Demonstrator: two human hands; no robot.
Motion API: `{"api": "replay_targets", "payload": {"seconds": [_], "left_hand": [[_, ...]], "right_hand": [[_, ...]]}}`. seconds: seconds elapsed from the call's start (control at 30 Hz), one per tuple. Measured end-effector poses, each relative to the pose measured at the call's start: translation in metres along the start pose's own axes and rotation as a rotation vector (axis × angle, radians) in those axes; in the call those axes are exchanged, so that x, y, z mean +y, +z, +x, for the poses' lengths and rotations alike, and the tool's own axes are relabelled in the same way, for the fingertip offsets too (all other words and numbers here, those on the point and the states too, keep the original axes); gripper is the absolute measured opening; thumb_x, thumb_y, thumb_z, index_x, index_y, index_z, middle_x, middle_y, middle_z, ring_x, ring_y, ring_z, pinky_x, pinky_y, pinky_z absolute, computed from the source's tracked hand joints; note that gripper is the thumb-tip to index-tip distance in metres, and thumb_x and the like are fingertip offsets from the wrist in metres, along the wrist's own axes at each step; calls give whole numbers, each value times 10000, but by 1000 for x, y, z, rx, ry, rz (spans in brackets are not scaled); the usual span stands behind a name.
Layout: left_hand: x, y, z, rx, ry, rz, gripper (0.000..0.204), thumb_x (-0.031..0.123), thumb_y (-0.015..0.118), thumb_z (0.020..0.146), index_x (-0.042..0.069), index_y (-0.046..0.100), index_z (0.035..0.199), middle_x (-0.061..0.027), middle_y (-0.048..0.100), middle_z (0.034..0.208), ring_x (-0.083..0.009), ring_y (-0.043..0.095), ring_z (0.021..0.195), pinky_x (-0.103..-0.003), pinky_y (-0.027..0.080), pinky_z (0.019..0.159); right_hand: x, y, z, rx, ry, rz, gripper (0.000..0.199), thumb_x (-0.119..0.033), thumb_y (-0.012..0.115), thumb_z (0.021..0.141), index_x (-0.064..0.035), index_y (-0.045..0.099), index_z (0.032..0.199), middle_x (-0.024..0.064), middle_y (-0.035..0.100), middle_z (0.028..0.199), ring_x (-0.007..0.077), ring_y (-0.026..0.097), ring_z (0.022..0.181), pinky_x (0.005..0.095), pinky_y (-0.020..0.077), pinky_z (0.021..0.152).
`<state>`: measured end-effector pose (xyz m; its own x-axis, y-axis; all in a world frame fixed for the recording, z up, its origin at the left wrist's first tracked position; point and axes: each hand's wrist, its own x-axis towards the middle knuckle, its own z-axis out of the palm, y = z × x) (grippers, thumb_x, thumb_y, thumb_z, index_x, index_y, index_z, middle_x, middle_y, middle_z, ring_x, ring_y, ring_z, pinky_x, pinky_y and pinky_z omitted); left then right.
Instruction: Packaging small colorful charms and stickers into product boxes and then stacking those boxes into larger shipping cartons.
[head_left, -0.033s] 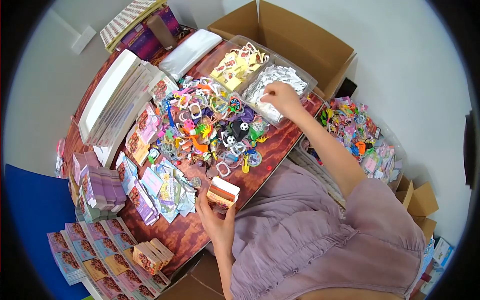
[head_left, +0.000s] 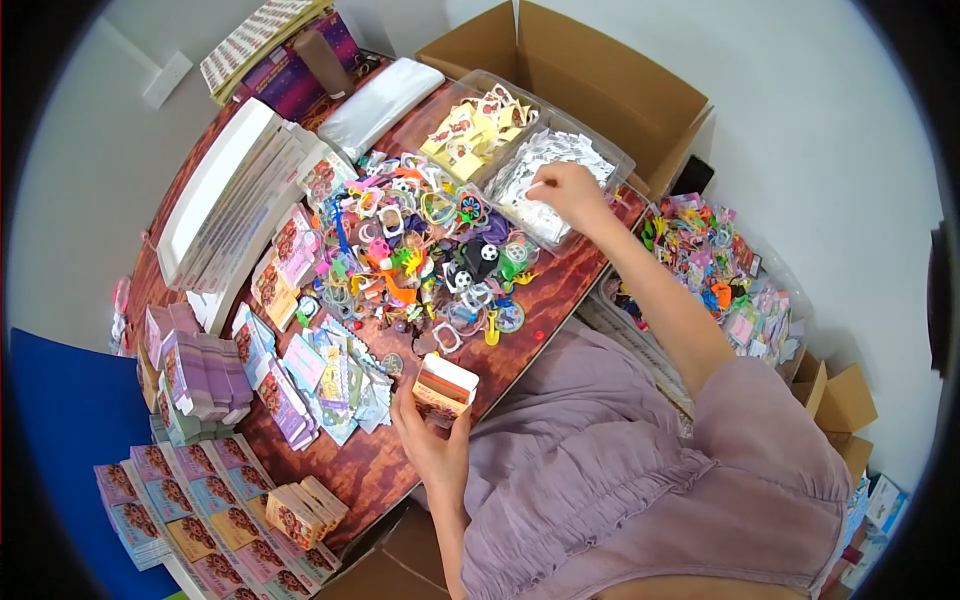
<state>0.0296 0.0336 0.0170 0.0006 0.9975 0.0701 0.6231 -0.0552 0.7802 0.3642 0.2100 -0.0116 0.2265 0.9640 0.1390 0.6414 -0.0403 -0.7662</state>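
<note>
My left hand [head_left: 432,450] grips a small open-topped carton [head_left: 440,402] at the table's front edge. Orange-red contents show inside it, though their kind is unclear. Over a clear plastic tray [head_left: 622,166] heaped with small white paper slips [head_left: 550,165], the fingers of my right hand [head_left: 570,195] are pinched together. Whatever lies between those fingertips blends into the white slips. Yellow printed paper pieces [head_left: 475,130] fill the tray's other compartment. Left of the trays spreads a big pile of small colourful plastic toys [head_left: 420,250].
Folded cards [head_left: 335,375] and purple carton stacks [head_left: 200,375] lie on the left. Rows of filled cartons [head_left: 215,510] stand at the near left. Beyond the trays is a large cardboard box [head_left: 610,75]. A bin of more toys [head_left: 700,265] sits beside my right arm.
My right hand has shifted slightly to the right over the white slips, fingers still pinched. The left hand and its carton stay in place.
</note>
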Motion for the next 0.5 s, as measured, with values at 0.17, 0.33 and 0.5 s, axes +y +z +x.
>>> {"api": "replay_targets", "payload": {"seconds": [0.17,0.33,0.5], "left_hand": [[-2,-2,-1,3,-5,-12,751,12,777,708,15,430,1374,-210,471,1320,-398,485,1224,-445,418,1010],[-1,-3,-2,7,-42,-47,748,18,790,704,14,438,1364,-211,472,1312,-396,487,1223,-445,420,1007],[1,-3,-2,-9,-22,-7,744,30,798,707,11,443,1361,-211,473,1311,-395,487,1222,-448,420,1005]], "right_hand": [[4,-32,2,-31,82,39,182,-155,754,746,-33,713,875,72,610,660,152,606,644,325,461,612],[16,-48,5,-119,123,282,139,-89,747,778,-38,683,890,-21,577,662,68,508,597,266,403,541],[9,-63,6,-193,194,430,95,-62,720,818,-37,679,900,-28,611,740,57,534,624,219,425,557]]}}
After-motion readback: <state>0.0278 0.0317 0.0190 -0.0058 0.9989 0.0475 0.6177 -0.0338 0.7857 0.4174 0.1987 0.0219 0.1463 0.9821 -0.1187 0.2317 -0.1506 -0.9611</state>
